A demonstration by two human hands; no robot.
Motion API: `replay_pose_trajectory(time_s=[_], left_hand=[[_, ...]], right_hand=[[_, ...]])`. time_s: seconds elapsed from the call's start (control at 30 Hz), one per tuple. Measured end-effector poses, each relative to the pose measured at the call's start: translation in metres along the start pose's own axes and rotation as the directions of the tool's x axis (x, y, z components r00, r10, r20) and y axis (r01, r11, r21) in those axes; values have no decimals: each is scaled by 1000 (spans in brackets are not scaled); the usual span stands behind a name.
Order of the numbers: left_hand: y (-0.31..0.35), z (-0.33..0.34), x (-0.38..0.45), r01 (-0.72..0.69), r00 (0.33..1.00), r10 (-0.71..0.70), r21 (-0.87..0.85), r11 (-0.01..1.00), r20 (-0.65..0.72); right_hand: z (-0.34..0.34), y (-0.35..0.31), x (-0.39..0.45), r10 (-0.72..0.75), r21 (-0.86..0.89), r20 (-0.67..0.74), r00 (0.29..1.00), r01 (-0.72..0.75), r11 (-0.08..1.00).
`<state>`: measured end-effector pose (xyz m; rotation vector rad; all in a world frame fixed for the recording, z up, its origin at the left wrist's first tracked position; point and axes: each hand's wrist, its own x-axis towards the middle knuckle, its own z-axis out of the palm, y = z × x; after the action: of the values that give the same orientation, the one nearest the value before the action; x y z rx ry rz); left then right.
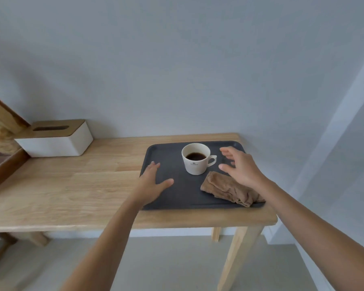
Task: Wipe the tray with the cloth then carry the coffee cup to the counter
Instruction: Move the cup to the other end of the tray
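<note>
Reaching out from the bottom are two bare arms, over a pale grey floor (177,259). The wooden table (72,185) is standing on light legs, and its right end is sitting near a corner of the room. On that end a dark grey tray (185,194) is lying flat. The left hand (150,183) is resting on the tray's left edge with fingers spread wide, holding nothing. A brown cloth (229,191) is lying crumpled on the tray's near right part, reaching the front rim. The right hand (241,166) is hovering above the far end of the cloth, just right of the cup handle, fingers open wide and holding nothing. The white coffee cup (195,159) is standing upright in the far middle of the tray, with dark coffee inside and its handle pointing right. Farther left, a white tissue box (57,141) with a wooden top is sitting by the wall. A wooden frame (2,164) is leaning at the far left edge. Behind it all, a plain pale wall (177,70) is filling the top.
</note>
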<state>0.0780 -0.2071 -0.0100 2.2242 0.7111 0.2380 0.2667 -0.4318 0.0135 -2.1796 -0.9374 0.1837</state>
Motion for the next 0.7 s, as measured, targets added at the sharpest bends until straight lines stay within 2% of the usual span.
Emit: replay_pose_trajectory(time_s=[0.1, 0.23, 0.4, 0.7], left_hand=[[24, 32, 19, 14, 1000, -9, -210, 978, 26], [38, 53, 39, -31, 999, 24, -327, 945, -27], [32, 50, 51, -84, 993, 48, -357, 930, -108], [-4, -5, 81, -118, 988, 68, -401, 908, -136]], right_hand=[[14, -10, 15, 26, 112, 104, 994, -38, 993], [29, -14, 28, -5, 132, 47, 999, -1, 991], [36, -15, 39, 0, 178, -27, 1000, 5, 984], [77, -53, 87, -23, 256, 17, 1000, 18, 967]])
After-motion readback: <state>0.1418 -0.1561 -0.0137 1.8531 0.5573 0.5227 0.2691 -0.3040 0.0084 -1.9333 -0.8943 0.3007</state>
